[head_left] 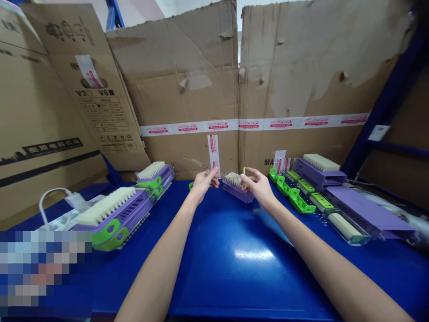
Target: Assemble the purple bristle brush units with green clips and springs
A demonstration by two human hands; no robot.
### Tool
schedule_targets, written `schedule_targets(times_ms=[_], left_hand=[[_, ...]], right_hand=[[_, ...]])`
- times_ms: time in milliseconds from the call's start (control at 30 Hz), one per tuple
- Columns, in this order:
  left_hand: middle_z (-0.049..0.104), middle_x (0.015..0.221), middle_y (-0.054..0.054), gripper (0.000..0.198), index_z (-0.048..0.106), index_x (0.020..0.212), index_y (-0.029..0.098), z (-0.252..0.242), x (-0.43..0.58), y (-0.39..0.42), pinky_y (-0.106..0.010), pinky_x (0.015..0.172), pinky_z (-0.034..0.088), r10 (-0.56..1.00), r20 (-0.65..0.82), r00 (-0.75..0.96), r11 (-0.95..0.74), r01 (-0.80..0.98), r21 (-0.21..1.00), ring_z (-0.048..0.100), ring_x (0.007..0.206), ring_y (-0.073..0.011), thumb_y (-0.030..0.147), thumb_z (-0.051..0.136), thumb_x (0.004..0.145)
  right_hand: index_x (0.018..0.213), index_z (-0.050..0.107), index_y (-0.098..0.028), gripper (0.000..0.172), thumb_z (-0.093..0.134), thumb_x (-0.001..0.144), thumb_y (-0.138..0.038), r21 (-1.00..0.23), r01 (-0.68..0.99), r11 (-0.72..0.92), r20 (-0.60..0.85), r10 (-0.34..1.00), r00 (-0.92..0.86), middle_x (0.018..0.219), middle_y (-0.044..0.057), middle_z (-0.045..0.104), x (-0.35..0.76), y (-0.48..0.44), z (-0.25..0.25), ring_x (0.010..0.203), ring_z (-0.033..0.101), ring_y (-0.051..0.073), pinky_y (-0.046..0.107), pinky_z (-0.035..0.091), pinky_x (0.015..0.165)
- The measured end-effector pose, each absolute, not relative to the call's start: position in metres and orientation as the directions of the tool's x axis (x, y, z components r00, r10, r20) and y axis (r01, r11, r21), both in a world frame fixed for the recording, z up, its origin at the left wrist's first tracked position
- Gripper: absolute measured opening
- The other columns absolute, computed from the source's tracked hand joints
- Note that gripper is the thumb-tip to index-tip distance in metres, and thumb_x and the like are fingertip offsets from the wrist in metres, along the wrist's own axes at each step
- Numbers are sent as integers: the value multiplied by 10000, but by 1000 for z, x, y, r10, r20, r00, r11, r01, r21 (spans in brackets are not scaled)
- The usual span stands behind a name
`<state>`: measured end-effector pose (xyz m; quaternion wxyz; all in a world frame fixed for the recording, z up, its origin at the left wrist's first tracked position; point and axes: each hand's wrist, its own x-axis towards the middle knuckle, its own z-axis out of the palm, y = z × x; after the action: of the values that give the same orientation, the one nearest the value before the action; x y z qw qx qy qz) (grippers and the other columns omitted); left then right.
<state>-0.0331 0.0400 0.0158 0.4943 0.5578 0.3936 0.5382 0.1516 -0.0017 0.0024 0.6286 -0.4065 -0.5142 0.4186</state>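
Note:
My right hand [258,185] pinches a small green plastic piece [244,171] upright between thumb and fingers. My left hand [203,184] is closed with thumb and fingertips together; whatever it may hold is too small to make out. Between the hands, a purple plastic housing [237,191] with a cream toothed block on top lies on the blue table [214,277], partly covered by my right fingers. Just behind my left hand, the edge of a green part [191,185] shows.
At left stand two purple-and-green assemblies [115,219] with cream toothed tops, beside a white cable [50,192]. Along the right lie several green shells [300,202], green-topped clear pieces [321,201] and purple housings [365,208]. Cardboard panels [187,89] wall the back.

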Motion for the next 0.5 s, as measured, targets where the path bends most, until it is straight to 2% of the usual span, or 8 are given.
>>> schedule_targets(times_ms=[133, 200, 267, 367, 500], left_hand=[[529, 437, -1, 460, 538, 585, 145, 18, -37, 42, -228, 451, 408, 988, 148, -50, -154, -135, 979, 495, 389, -98, 574, 692, 647], [522, 434, 5, 446, 536, 586, 145, 17, -43, 45, -225, 443, 406, 983, 121, -135, -145, -181, 973, 479, 377, -91, 559, 687, 653], [521, 438, 9, 435, 539, 595, 143, 13, -50, 49, -225, 443, 411, 976, 104, -189, -145, -222, 964, 477, 377, -89, 548, 690, 648], [527, 448, 9, 434, 542, 612, 138, 8, -60, 54, -222, 444, 416, 966, 97, -238, -158, -251, 955, 493, 390, -93, 540, 706, 622], [531, 453, 9, 450, 542, 627, 134, 4, -69, 57, -217, 443, 418, 958, 96, -269, -172, -276, 946, 502, 399, -93, 551, 710, 600]], right_hand=[[1182, 522, -158, 597, 686, 690, -456, -896, 92, 434, 442, 888, 124, 611, -33, 588, 151, -5, 3, 511, 558, 144, 281, 470, 511], [1176, 536, -167, 559, 653, 715, -462, -874, 138, 466, 483, 864, 141, 640, -20, 603, 151, -7, 5, 526, 573, 149, 287, 475, 524], [1134, 564, -170, 500, 612, 735, -467, -877, 102, 470, 481, 862, 159, 689, 0, 626, 151, -8, 8, 532, 583, 147, 286, 475, 519], [1067, 587, -147, 467, 607, 716, -453, -901, -58, 430, 416, 894, 169, 710, 17, 643, 152, -8, 12, 519, 584, 140, 277, 470, 495], [1144, 547, -116, 581, 678, 645, -382, -916, -196, 351, 311, 928, 207, 642, -6, 630, 156, -5, 13, 500, 581, 139, 262, 462, 469]])
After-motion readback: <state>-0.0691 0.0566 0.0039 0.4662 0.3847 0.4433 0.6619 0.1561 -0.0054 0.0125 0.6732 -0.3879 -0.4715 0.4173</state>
